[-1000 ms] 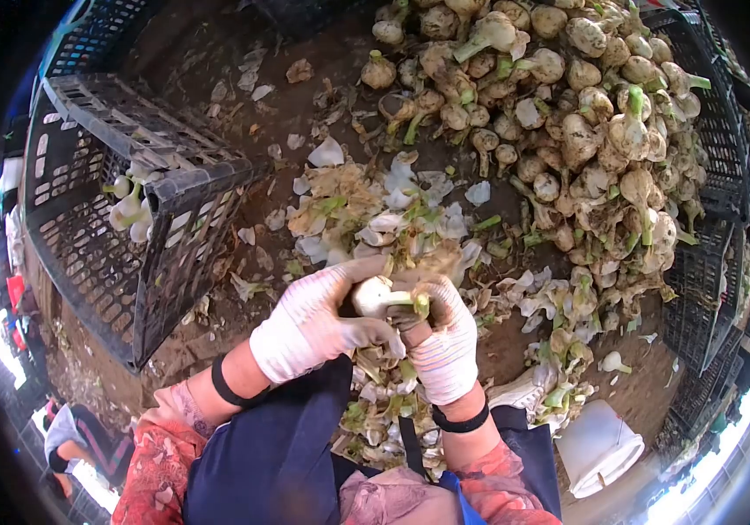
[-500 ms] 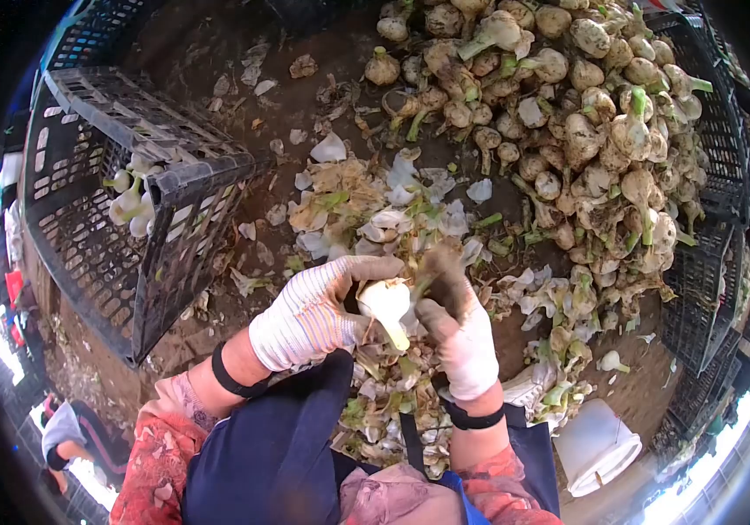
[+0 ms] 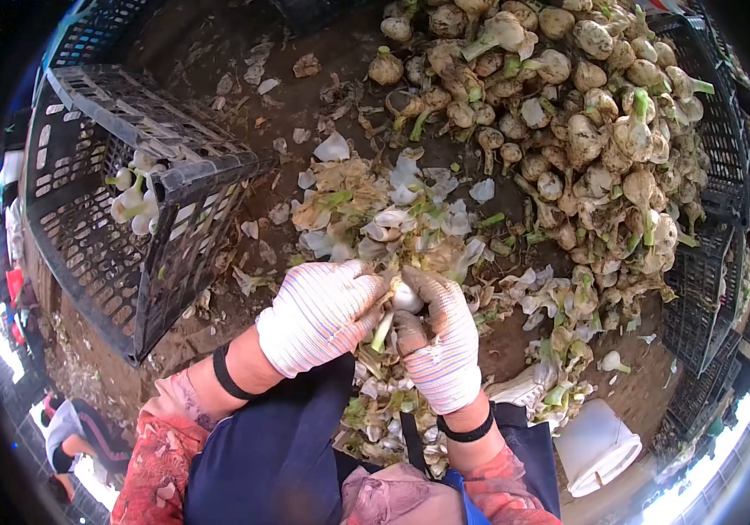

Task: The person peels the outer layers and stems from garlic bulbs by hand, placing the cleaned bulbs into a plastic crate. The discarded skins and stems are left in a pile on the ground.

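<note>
A white garlic bulb [image 3: 406,298] with a short pale green stem is held between my two gloved hands, stem towards me. My right hand [image 3: 442,341] grips it from the right, thumb and fingers around its side. From the left, my left hand [image 3: 320,313] has its fingers closed on the bulb's left edge, where some brownish skin shows. Both striped white gloves are soiled at the fingertips. Beyond the hands lies a heap of peeled garlic skins [image 3: 340,197].
A large pile of unpeeled, muddy garlic [image 3: 585,140] rises at the upper right against black crates [image 3: 703,297]. At left, a black plastic crate [image 3: 143,254] holds several cleaned white bulbs [image 3: 134,206]. A white bucket [image 3: 598,448] lies at lower right. Another person [image 3: 82,433] is at lower left.
My left hand has turned over the bulb, its back now upward. My right hand has come in from beside it to grip the bulb, which has shifted slightly right.
</note>
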The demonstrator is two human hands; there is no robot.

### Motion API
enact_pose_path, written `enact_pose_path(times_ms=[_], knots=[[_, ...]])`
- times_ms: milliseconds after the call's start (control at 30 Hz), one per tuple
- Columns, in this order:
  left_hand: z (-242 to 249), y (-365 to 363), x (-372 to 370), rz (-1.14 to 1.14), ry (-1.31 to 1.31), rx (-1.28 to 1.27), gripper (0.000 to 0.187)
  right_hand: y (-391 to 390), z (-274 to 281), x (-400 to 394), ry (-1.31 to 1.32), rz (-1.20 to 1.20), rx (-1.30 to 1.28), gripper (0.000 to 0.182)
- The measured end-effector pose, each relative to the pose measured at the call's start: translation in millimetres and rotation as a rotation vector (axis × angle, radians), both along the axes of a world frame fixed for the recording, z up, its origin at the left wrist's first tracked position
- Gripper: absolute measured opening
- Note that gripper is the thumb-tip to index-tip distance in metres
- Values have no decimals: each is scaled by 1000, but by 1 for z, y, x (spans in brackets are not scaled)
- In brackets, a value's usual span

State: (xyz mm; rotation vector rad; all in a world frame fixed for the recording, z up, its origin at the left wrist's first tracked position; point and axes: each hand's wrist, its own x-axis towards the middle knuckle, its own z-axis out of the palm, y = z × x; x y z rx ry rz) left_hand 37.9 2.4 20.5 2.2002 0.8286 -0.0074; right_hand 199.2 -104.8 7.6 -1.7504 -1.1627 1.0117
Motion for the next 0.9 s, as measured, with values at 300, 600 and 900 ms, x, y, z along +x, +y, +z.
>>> enact_pose_path(times_ms=[300,600,900], knots=[[-6,-4,-1,721,-198,-901,14,-12,-8,1,871,-234,-289,42],[-7,-1,-8,798,-310,-1109,23,2,-2,-5,819,-186,-348,66],[-10,36,-19,1152,-580,-1007,50,-7,-21,11,1349,-411,-386,64]])
